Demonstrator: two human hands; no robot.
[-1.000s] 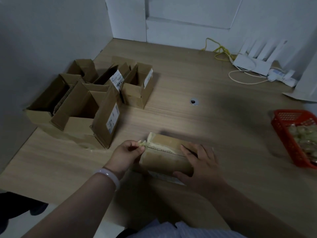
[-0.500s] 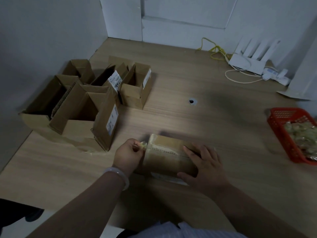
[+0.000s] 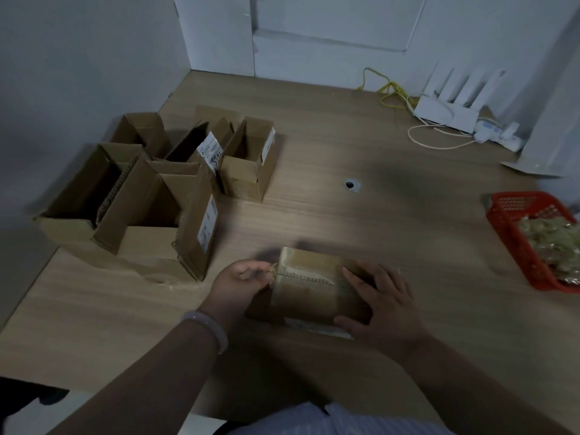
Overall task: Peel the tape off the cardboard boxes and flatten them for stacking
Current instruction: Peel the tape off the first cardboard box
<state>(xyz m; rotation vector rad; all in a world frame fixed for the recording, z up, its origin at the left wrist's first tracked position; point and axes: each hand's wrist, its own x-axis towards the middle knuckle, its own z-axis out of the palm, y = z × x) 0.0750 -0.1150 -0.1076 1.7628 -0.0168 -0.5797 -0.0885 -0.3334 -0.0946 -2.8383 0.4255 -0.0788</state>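
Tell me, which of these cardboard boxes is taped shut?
The small box under the right hand; the left hand pinches its tape end. The other boxes at left stand open.

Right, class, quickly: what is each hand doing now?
Left hand: closed, pinching the tape end on the box.
Right hand: open, pressing that box down.

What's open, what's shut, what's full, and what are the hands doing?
small box: shut, tape across its top seam.
tape end: lifted at the small box's left edge.
left hand: pinches the tape end.
right hand: fingers spread, presses on the small box.
big boxes: open, flaps up, not flattened.
red basket: holds pale crumpled bits.
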